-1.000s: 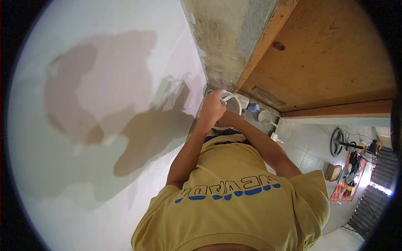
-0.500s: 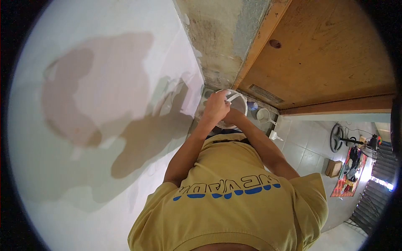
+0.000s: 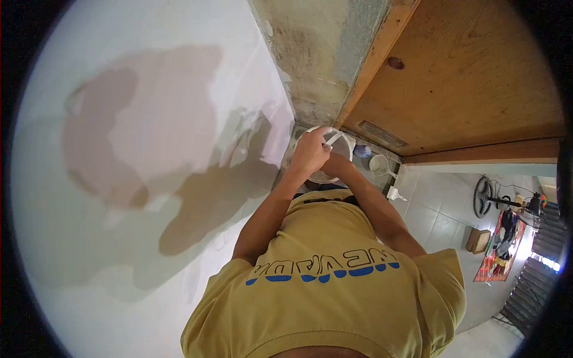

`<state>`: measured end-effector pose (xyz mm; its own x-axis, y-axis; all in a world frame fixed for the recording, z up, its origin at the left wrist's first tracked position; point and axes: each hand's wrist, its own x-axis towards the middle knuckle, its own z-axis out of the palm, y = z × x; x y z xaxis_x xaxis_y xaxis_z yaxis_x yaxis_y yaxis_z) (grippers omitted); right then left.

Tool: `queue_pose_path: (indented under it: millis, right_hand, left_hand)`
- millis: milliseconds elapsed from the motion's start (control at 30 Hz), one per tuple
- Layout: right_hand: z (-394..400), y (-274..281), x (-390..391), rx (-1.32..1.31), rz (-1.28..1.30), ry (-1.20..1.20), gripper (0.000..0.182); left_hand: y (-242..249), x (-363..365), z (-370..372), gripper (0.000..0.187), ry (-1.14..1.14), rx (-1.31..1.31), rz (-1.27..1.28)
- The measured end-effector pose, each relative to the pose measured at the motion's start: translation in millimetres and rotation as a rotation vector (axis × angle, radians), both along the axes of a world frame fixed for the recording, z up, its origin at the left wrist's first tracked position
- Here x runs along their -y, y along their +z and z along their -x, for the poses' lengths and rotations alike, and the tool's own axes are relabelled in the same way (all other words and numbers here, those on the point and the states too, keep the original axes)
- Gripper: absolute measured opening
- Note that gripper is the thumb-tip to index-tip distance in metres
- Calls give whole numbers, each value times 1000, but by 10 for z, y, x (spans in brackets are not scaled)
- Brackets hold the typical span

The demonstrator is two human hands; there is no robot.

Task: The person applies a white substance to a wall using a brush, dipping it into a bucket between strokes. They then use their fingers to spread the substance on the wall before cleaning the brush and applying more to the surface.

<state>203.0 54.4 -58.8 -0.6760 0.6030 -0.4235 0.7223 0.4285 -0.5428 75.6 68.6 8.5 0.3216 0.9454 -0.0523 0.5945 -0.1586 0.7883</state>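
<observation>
A round whitish bucket (image 3: 351,160) stands in the corner between the white wall and the wooden door. My left hand (image 3: 311,151) is over its left side, closed around a white strip (image 3: 334,139) that slants across the bucket's mouth. Lower and just to the right, my right hand (image 3: 336,165) reaches in at the near side of the mouth, its fingers hidden inside and behind my left hand. Both forearms come together over the bucket, close to my body in a yellow shirt (image 3: 334,238).
Right of the bucket are a bluish bundle (image 3: 362,151), a white dipper (image 3: 380,165) and a white plastic piece (image 3: 394,193). A wooden door (image 3: 471,77) rises ahead. Farther right are a fan (image 3: 482,197), a cardboard box (image 3: 477,240) and clothes on a red mat (image 3: 501,247).
The view has shifted very slightly. Both hands stay at the bucket in almost the same position, the left still on the white strip.
</observation>
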Motion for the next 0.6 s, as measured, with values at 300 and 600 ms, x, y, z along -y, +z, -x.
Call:
queue_pose_path:
  millis: [300,600]
  right_hand:
    - [103,5,80,-245,-120,-160,26]
    - [-385,881,317,-915,30,-608,23]
  left_hand:
    - [157,-195,279,42,91,-59,-19]
    - [287,-525,753,49,168,-95,92]
